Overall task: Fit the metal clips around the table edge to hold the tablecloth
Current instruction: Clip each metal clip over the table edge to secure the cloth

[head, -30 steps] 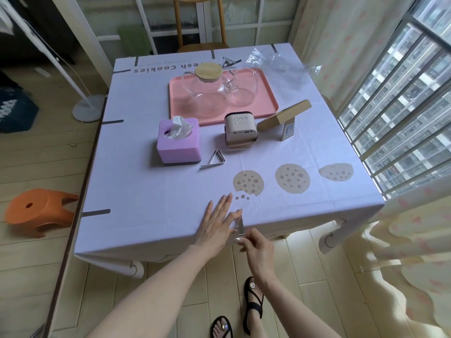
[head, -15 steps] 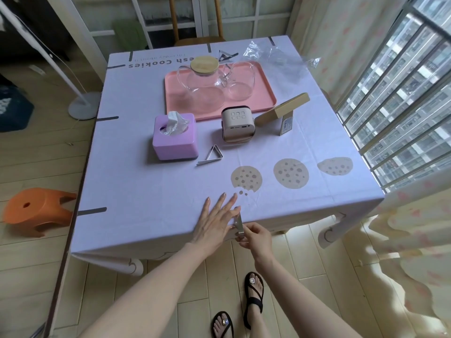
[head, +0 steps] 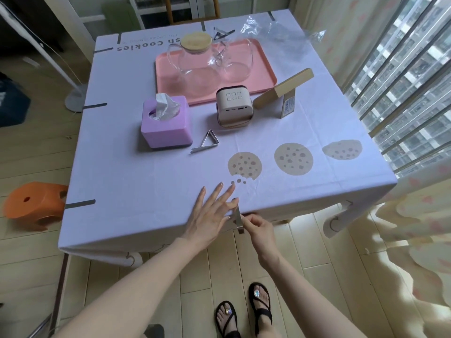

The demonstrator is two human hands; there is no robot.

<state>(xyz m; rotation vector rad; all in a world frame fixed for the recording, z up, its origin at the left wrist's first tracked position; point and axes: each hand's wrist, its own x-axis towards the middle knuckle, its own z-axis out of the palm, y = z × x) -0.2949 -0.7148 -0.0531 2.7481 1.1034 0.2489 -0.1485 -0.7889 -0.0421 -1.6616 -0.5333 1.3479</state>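
A pale lilac tablecloth (head: 151,191) with cookie prints covers the square table. My left hand (head: 210,215) lies flat on the cloth at the near edge, fingers spread. Just right of it my right hand (head: 260,228) pinches a metal clip (head: 238,218) that stands across the near table edge. A second triangular metal clip (head: 207,142) lies loose on the cloth beside the purple tissue box. Another clip (head: 220,35) lies behind the pink tray. Several clips sit fitted on the left edge (head: 80,204) and far edge.
On the table stand a purple tissue box (head: 166,125), a pink tray (head: 263,76) with a glass teapot and cup, a beige cube device (head: 234,103), a wooden block on a small box, and a plastic bag. An orange stool (head: 34,203) is left; my sandalled feet are below.
The view has shifted closer to the table. My right hand has pushed the clip up from below the cloth hem onto the near edge, while my left hand stays flat beside it.
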